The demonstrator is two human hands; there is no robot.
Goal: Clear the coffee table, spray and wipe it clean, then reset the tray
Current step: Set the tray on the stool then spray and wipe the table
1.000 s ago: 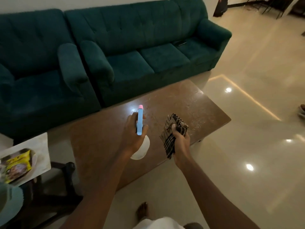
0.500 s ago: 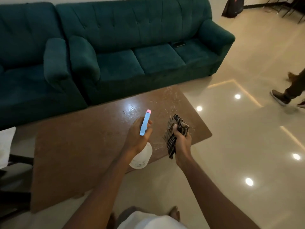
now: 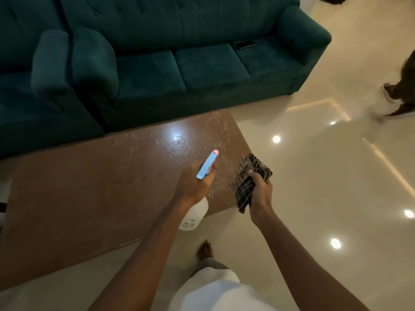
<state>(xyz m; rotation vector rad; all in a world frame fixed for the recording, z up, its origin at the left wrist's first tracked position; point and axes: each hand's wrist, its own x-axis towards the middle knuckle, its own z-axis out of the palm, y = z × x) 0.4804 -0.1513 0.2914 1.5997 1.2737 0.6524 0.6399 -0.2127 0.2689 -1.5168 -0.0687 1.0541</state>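
The brown coffee table [image 3: 89, 194] lies in front of me, with wet spray droplets [image 3: 179, 142] glistening on its right part. My left hand [image 3: 193, 182] grips a white spray bottle [image 3: 194, 215] by its neck, its blue head with pink nozzle [image 3: 207, 163] aimed over the table's right end. My right hand [image 3: 260, 191] holds a folded dark checked cloth [image 3: 249, 180] just off the table's right edge, above the floor. No tray is in view.
A teal sofa [image 3: 202, 63] and a teal armchair [image 3: 45, 86] stand right behind the table. Glossy cream floor [image 3: 314, 176] spreads to the right. Another person's leg and shoe [image 3: 395, 95] are at the far right. My bare foot [image 3: 205, 250] stands by the table's near edge.
My view has swung right and closer to the table; the side stand with the tray has left view. Both hands keep their hold. The other person's foot has moved nearer at right.
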